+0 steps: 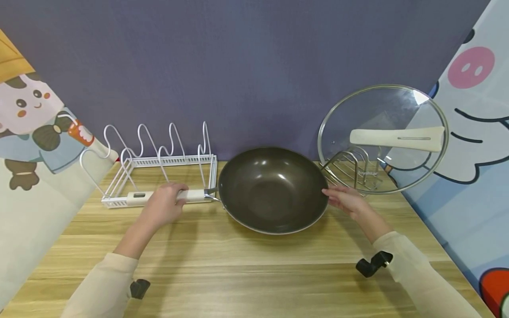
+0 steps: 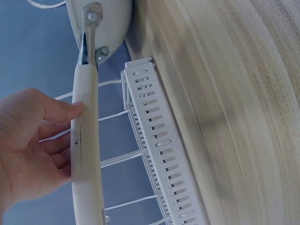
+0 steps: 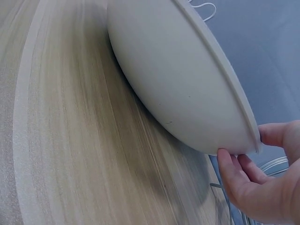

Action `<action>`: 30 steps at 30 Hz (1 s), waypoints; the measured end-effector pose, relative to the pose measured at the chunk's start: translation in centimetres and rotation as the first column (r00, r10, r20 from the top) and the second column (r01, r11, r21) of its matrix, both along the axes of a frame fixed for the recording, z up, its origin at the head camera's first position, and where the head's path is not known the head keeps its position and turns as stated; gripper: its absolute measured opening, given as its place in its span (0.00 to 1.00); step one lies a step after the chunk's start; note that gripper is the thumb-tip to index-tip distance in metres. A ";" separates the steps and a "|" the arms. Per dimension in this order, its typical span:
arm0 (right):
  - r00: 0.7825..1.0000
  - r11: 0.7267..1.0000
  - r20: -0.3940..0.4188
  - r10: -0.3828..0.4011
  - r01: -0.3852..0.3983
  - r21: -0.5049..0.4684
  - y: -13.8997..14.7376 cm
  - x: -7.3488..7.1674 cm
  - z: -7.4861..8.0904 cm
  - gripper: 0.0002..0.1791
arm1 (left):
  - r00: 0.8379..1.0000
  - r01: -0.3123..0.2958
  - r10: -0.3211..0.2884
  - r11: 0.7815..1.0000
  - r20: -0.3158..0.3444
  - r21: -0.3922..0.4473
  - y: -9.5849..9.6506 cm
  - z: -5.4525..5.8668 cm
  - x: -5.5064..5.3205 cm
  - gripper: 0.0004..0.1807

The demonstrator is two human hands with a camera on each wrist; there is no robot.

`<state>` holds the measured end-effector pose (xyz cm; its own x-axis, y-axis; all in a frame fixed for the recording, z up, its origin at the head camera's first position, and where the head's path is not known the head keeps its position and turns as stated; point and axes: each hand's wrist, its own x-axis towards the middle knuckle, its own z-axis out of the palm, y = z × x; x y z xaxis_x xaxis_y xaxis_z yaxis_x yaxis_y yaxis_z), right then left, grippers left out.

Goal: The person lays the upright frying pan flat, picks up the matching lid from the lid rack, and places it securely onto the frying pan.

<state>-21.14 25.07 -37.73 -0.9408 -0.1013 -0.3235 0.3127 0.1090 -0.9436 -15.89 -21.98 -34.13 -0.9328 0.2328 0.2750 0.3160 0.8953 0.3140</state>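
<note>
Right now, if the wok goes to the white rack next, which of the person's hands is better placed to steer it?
Probably the left hand: it grips the handle of the wok, by the white rack. The right hand pinches the opposite rim, nearer the glass lid.

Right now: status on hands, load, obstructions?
Left hand gripping cream handle of round brown-lined wok; right hand pinching it opposite. Wok tilted, empty. Possible snags: white wire rack behind handle, clear round glass lid near right hand.
</note>
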 end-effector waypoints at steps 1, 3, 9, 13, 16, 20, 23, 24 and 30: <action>1.000 1.000 0.001 -0.002 0.002 0.005 0.0 0.0 0.0 0.41 | 1.000 -0.002 0.002 1.000 -0.005 -0.003 0.0 0.0 0.0 0.17; 1.000 1.000 -0.001 0.003 -0.003 0.019 0.0 0.1 0.0 0.41 | 1.000 -0.010 0.009 1.000 -0.015 -0.014 0.0 -0.1 0.0 0.17; 1.000 0.999 -0.015 0.019 -0.019 0.029 0.0 0.2 -0.2 0.41 | 0.998 -0.028 0.024 0.997 -0.064 -0.066 0.3 -0.3 0.0 0.17; 1.000 1.000 -0.015 0.020 -0.019 0.017 0.1 0.4 -0.3 0.42 | 0.995 -0.035 0.026 0.995 -0.097 -0.094 0.3 -0.4 0.0 0.17; 1.000 0.999 -0.015 0.021 -0.020 0.028 0.1 0.5 -0.4 0.42 | 0.993 -0.037 0.023 0.993 -0.119 -0.112 0.4 -0.5 -0.1 0.17; 1.000 0.999 -0.011 0.010 -0.010 0.039 -0.1 0.6 -0.3 0.41 | 0.991 -0.037 0.020 0.991 -0.136 -0.125 0.5 -0.5 -0.1 0.17; 1.000 0.999 -0.010 -0.001 0.001 0.032 -0.2 0.7 -0.4 0.41 | 0.991 -0.041 0.024 0.991 -0.134 -0.126 0.5 -0.5 -0.1 0.16; 1.000 1.000 -0.011 -0.001 0.001 0.031 -0.2 0.7 -0.4 0.41 | 0.991 -0.043 0.026 0.991 -0.133 -0.127 0.5 -0.5 -0.1 0.16; 1.000 0.999 -0.018 0.005 -0.004 0.040 -0.1 0.8 -0.4 0.41 | 0.991 -0.048 0.031 0.990 -0.131 -0.130 0.5 -0.6 -0.1 0.17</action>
<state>-20.36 24.92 -38.18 -0.9462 -0.0932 -0.3100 0.2946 0.1483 -0.9440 -16.01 -21.44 -34.70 -0.9010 0.2391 0.3619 0.3098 0.9387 0.1511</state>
